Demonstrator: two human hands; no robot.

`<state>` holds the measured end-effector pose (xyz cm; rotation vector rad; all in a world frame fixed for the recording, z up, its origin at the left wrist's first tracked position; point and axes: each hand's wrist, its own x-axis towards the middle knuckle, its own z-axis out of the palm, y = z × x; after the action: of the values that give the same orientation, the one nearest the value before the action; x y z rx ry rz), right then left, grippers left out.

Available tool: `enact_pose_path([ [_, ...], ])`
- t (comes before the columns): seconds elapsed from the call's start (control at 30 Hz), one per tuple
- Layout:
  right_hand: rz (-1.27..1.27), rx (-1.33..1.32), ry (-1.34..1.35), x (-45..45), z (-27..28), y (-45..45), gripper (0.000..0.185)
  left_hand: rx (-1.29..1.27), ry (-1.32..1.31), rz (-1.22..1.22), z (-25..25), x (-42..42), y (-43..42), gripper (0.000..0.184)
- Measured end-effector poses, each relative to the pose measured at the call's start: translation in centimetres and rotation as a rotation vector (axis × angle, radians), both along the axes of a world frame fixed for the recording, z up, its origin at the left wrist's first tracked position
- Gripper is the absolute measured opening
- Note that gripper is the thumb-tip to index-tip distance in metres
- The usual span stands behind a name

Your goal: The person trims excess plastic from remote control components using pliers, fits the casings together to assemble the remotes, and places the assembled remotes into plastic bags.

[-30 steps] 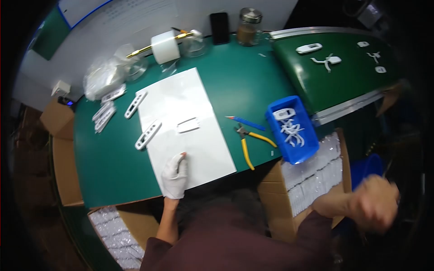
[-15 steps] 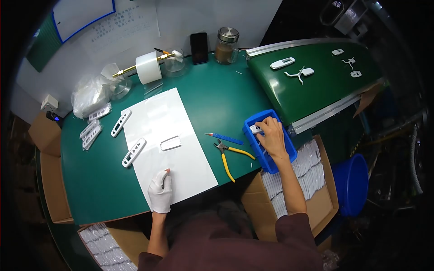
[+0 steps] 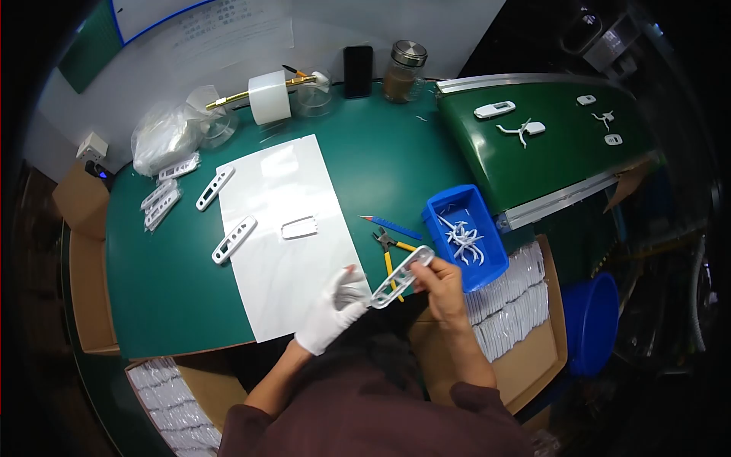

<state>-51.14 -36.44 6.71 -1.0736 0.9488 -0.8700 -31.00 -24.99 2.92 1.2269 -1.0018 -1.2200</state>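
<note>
My right hand [image 3: 443, 293] pinches one end of a long white plastic casing [image 3: 402, 277] with cut-out openings, held tilted above the table's front edge. Close to its lower end is my left hand [image 3: 335, 311], in a white glove with a bare fingertip showing; its fingers are apart and I see nothing in them. Under and behind the casing lie yellow-handled cutting pliers [image 3: 389, 259], partly covered. A blue craft knife [image 3: 394, 226] is just beyond them. Thin white plastic scraps [image 3: 464, 242] lie in the blue bin [image 3: 487, 276] by my right hand.
White paper [image 3: 293, 183] bears a small clear-and-white frame [image 3: 299, 227]. Two similar casings [image 3: 234, 240] lie at its left edge, near bagged ones [image 3: 161, 207]. A film roll [image 3: 269, 99] stands behind. At right are a green conveyor [image 3: 548, 175] with parts and a carton [image 3: 554, 335] of packed pieces.
My right hand has come out of the blue bin, toward me and left, with the casing. My left hand has moved right toward it and its fingers have spread. The view has shifted slightly.
</note>
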Motion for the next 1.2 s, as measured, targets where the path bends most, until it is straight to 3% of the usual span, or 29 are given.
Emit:
enact_pose_path([
  [0.03, 0.023, 0.025, 0.005, 0.8, -0.6, 0.4, 0.016, 0.013, 0.049, -0.105, 0.3, -0.6, -0.6, 0.074],
  [0.13, 0.155, -0.001, 0.027, 1.3, -2.0, 0.2, 0.021, 0.158, 0.294, -0.173, 0.9, -1.6, -2.0, 0.059],
  [0.17, 0.098, -0.274, 0.319, 1.7, -1.5, 0.1, 0.03, 0.22, 0.385, -0.231, 0.9, -1.6, -2.4, 0.055],
  [0.2, 0.03, -0.55, 0.609, 1.9, -1.1, -0.1, 0.04, 0.17, 0.383, -0.12, 0.3, -1.9, -2.6, 0.05],
  [0.23, 0.021, -0.562, 0.61, 1.9, -1.4, -0.2, 0.04, 0.157, 0.381, -0.127, 0.2, -1.6, -2.8, 0.05],
  [0.3, 0.071, -0.982, 1.062, 1.0, -3.5, 0.2, 0.067, 0.133, 0.357, -0.062, 0.2, -0.3, -3.3, 0.051],
  [0.33, 0.172, -0.918, 1.109, 0.3, -4.8, 0.3, 0.085, 0.136, 0.328, -0.036, 0.2, -0.1, -3.5, 0.054],
  [0.37, 0.183, -0.981, 1.142, 0.2, -4.5, 0.6, 0.087, 0.126, 0.33, -0.054, 0.2, 0.1, -3.9, 0.054],
  [0.63, 0.143, -0.749, 1.02, -0.5, -3.6, -0.9, 0.071, 0.151, 0.352, -0.062, 2.3, 0.8, -6.2, 0.054],
  [0.67, 0.1, -0.65, 0.914, -0.9, -3.0, -0.8, 0.061, 0.154, 0.324, -0.062, 2.6, 0.9, -6.5, 0.054],
  [0.77, 0.067, -0.519, 0.753, -2.1, 0.4, -0.2, 0.056, 0.21, 0.264, -0.035, 3.3, 0.8, -7.5, 0.052],
  [0.83, 0.029, -0.578, 0.711, -2.7, 1.3, 0.0, 0.052, 0.241, 0.255, -0.03, 3.6, 0.2, -8.1, 0.046],
  [0.9, 0.015, -0.884, 0.744, -3.4, 1.7, -0.1, 0.049, 0.29, 0.208, -0.09, 3.6, -0.6, -8.7, 0.043],
  [0.93, 0.0, -0.88, 0.748, -3.7, 2.2, -0.1, 0.049, 0.287, 0.185, -0.115, 3.5, -1.1, -9.0, 0.04],
  [1.0, 0.006, -1.077, 0.937, -3.9, 3.3, -0.3, 0.047, 0.291, 0.115, -0.148, 4.1, -2.4, -9.5, 0.039],
  [1.2, -0.007, -1.062, 0.998, -5.5, 3.1, -0.9, 0.047, 0.329, -0.039, -0.2, 5.8, -5.0, -10.4, 0.034],
])
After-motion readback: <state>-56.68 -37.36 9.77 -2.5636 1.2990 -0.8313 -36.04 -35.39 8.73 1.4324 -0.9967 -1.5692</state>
